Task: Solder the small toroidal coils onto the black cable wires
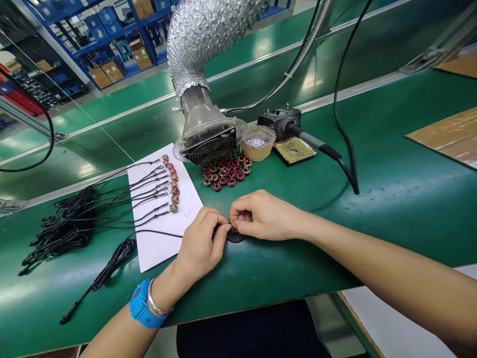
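Black ring [235,236] between both hands [199,243] [265,216]

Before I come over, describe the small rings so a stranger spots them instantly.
On the green workbench, find the silver duct ending in a round fan. Just in front of it lies a heap of small rings wound with red and black wire. Unlike the lined-up cables on the white paper beside it, they lie jumbled.

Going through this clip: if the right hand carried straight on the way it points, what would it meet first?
The right hand would most likely meet the left hand first; the two nearly touch, though depth is unclear here.
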Tool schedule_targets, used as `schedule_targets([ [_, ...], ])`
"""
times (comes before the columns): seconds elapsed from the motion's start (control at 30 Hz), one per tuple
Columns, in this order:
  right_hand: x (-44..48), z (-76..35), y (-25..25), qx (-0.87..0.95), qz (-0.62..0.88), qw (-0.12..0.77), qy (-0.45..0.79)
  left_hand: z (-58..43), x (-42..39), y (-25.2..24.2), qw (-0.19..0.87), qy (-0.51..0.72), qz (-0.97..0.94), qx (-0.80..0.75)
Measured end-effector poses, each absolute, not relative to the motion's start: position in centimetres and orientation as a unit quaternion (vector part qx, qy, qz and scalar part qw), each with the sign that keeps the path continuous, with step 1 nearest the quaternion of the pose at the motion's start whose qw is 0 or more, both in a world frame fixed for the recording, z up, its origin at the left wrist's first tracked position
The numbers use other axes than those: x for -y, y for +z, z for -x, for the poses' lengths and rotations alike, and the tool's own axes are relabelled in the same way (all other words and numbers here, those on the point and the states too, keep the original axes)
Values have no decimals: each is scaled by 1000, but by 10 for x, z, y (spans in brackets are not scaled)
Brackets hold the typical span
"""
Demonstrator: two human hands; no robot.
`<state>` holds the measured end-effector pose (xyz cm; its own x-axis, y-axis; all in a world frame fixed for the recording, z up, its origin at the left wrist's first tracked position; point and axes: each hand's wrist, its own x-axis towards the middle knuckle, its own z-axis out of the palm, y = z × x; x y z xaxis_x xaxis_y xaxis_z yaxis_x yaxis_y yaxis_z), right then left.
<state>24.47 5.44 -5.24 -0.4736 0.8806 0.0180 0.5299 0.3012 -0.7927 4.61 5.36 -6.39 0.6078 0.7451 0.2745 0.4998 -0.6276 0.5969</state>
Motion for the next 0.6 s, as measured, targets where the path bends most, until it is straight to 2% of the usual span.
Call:
schedule_targets([
  [0.2,-55,-253,-42,746,470,255,396,-43,-52,-63,246,245,-860,-373],
  [0.37,-49,-253,-32,735,450,333,383,-44,-46,-52,256,309,-840,-367],
  [0.5,-41,-245,-32,746,344,430,375,-41,-41,-43,420,304,-781,-349],
  [0.6,-38,-239,-33,709,307,474,422,-40,-42,-43,539,297,-710,-343],
])
